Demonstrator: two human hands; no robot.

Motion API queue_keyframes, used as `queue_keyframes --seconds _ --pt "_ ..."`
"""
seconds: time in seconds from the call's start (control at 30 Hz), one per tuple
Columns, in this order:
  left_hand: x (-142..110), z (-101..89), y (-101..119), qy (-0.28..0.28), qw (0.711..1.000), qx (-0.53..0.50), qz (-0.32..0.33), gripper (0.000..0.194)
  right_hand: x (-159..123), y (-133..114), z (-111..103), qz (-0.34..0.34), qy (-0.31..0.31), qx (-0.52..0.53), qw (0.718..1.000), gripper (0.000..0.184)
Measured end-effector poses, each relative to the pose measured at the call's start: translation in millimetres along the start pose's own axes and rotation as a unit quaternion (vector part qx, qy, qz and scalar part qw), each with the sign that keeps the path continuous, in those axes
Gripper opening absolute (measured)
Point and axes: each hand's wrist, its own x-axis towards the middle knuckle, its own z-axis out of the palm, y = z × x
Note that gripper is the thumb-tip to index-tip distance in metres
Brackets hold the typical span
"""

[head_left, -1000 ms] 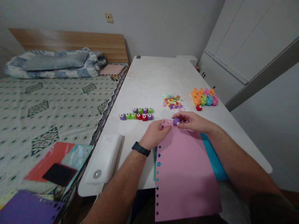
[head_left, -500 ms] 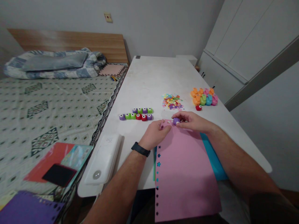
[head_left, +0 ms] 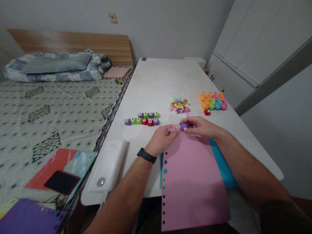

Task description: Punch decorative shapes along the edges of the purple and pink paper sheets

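Observation:
A pink sheet of paper (head_left: 192, 182) lies at the near edge of the table, its lower part reaching past the edge. Small punched shapes run down its left side, with a few at the top. My left hand (head_left: 164, 138) pinches the sheet's upper left corner, thumb on top. At the top edge my right hand (head_left: 201, 126) grips a purple craft punch (head_left: 184, 126), which sits over the paper's edge. A blue sheet (head_left: 221, 165) shows from beneath the pink one. Beyond my hands lies a pile of colourful paper cut-outs (head_left: 180, 106).
Small craft punches (head_left: 145, 121) stand in two rows on the left. Larger coloured punches (head_left: 212, 103) cluster at right, beside a red punch (head_left: 207, 112). A white power bank (head_left: 107, 167) lies at the table's left edge. On the bed are a phone (head_left: 61, 182) and a purple punched sheet (head_left: 29, 216).
Almost nothing differs. Both hands keep their places, with the purple craft punch still at the sheet's top edge.

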Motion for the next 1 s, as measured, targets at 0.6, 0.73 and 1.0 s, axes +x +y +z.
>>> queue_keyframes --seconds 0.6,0.73,1.0 --pt "-0.6 0.2 2.1 0.002 1.000 0.014 -0.004 0.028 1.8 3.1 1.6 0.012 0.028 -0.005 1.000 0.031" --pt "0.0 1.2 -0.7 0.001 1.000 0.011 -0.005 0.029 2.4 -0.8 4.0 0.011 0.040 -0.017 0.999 0.030" --pt "0.6 1.6 -2.0 0.002 1.000 0.005 -0.008 0.029 3.8 -0.9 4.3 0.005 0.047 -0.051 0.998 0.027"
